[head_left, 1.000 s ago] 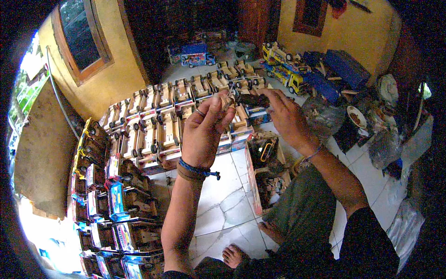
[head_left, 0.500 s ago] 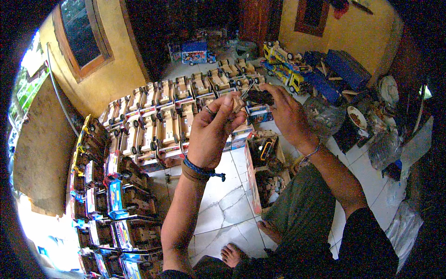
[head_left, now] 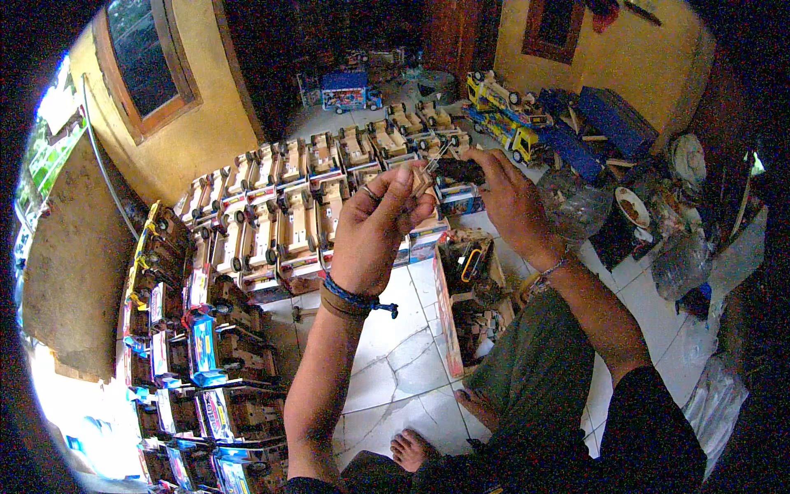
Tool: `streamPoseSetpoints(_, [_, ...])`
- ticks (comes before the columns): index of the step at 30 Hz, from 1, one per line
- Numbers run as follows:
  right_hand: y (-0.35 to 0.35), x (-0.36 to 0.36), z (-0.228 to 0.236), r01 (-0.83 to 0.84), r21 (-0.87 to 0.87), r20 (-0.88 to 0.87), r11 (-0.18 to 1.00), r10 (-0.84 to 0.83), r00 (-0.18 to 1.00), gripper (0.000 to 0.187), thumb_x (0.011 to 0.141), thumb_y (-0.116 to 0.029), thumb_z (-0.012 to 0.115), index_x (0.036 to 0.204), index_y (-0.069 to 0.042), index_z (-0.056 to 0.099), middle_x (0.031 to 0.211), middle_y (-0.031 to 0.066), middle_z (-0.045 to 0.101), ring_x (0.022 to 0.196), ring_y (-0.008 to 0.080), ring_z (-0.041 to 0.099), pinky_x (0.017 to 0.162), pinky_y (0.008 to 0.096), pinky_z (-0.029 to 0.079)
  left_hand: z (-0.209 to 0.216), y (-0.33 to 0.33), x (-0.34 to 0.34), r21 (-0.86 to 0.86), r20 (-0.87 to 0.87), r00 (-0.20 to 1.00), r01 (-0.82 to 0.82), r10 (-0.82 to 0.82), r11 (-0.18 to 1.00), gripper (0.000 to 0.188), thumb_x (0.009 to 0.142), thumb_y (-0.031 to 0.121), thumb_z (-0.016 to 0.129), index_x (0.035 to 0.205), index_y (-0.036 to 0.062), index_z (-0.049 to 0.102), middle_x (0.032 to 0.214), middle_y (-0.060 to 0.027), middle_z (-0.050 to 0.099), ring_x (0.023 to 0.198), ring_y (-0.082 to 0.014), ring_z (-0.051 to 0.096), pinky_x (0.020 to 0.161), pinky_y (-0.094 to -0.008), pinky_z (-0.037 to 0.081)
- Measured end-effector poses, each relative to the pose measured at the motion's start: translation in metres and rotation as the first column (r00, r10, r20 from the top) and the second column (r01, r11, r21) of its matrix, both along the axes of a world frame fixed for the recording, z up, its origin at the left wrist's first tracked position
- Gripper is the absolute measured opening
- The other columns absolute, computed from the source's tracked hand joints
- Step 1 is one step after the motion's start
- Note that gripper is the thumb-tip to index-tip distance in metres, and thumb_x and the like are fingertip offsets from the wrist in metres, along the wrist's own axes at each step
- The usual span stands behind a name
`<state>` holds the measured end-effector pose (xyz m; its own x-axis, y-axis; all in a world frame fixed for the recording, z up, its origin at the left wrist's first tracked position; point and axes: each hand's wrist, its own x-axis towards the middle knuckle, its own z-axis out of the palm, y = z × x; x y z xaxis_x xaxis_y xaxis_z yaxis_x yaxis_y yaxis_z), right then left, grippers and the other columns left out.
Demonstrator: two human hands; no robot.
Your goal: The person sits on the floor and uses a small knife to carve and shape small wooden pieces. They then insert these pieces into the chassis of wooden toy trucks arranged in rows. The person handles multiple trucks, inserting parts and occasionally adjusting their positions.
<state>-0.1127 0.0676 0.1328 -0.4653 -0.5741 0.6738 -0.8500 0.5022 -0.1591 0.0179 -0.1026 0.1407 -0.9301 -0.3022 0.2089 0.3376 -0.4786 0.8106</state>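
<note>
Raised in front of me, my left hand (head_left: 374, 218) pinches a small light wooden piece (head_left: 422, 183) between thumb and fingers. My right hand (head_left: 514, 202) is closed on a dark tool (head_left: 461, 171) with thin, bright metal prongs (head_left: 442, 156); its exact kind does not show. The prongs point toward the wooden piece and overlap its upper edge in view; whether they touch cannot be told. Beneath and beyond both hands lie rows of upturned wooden toy trucks (head_left: 298, 222) with black wheels.
An open wooden box (head_left: 450, 329) with small wood bits stands by my leg. More toy trucks (head_left: 206, 350) line the left side. Yellow toy trucks (head_left: 502, 123), blue truck bodies (head_left: 617, 123) and plastic bags (head_left: 572, 202) lie at the right. A blue toy truck (head_left: 346, 90) stands at the back.
The prongs of the dark tool have swung slightly downward beside the wooden piece. Both hands keep their grip and have shifted very little.
</note>
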Motion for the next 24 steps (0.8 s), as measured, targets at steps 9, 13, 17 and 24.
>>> streamPoseSetpoints(9, [0.001, 0.000, 0.000, 0.027, 0.030, 0.000, 0.999, -0.027, 1.000, 0.055, 0.075, 0.007, 0.062, 0.126, -0.009, 0.049, 0.115, 0.0179, 0.058, 0.109, 0.0379, 0.058, 0.090, 0.0423, 0.050, -0.001, -0.001, -0.001, -0.011, -0.001, 1.000, -0.013, 0.013, 1.000, 0.031, 0.099, 0.024, 0.057, 0.119, 0.0006, 0.062, 0.104, -0.0069, 0.066, 0.091, -0.0158, 0.066, 0.084, -0.0272, 0.055])
streamPoseSetpoints(13, [0.001, 0.001, 0.000, 0.024, 0.033, 0.010, 0.999, -0.025, 1.000, 0.054, 0.077, 0.006, 0.063, 0.127, -0.008, 0.049, 0.114, 0.0173, 0.059, 0.108, 0.0377, 0.058, 0.088, 0.0420, 0.051, -0.012, -0.007, -0.010, 0.108, -0.080, 0.997, 0.013, -0.004, 0.994, 0.026, 0.099, 0.022, 0.056, 0.113, 0.0004, 0.060, 0.107, -0.0099, 0.066, 0.098, -0.0210, 0.066, 0.089, -0.0318, 0.055])
streamPoseSetpoints(17, [0.004, 0.003, 0.001, 0.010, 0.029, 0.049, 1.000, -0.012, 0.999, 0.053, 0.078, 0.003, 0.065, 0.128, -0.009, 0.049, 0.114, 0.0161, 0.060, 0.106, 0.0374, 0.059, 0.088, 0.0424, 0.050, -0.029, -0.024, -0.022, 0.041, -0.135, 0.986, -0.098, 0.102, 0.994, 0.021, 0.100, 0.018, 0.051, 0.112, 0.0015, 0.056, 0.111, -0.0139, 0.064, 0.104, -0.0254, 0.065, 0.093, -0.0366, 0.055])
streamPoseSetpoints(24, [0.004, 0.005, 0.001, 0.036, 0.097, -0.076, 0.995, -0.029, 0.997, 0.051, 0.080, -0.004, 0.066, 0.129, -0.009, 0.049, 0.116, 0.0161, 0.061, 0.105, 0.0372, 0.059, 0.090, 0.0445, 0.046, -0.035, -0.030, -0.021, 0.392, 0.000, 0.989, 0.133, -0.145, 0.910, 0.027, 0.097, 0.031, 0.057, 0.108, 0.0069, 0.057, 0.092, -0.0039, 0.061, 0.080, -0.0163, 0.062, 0.071, -0.0281, 0.053])
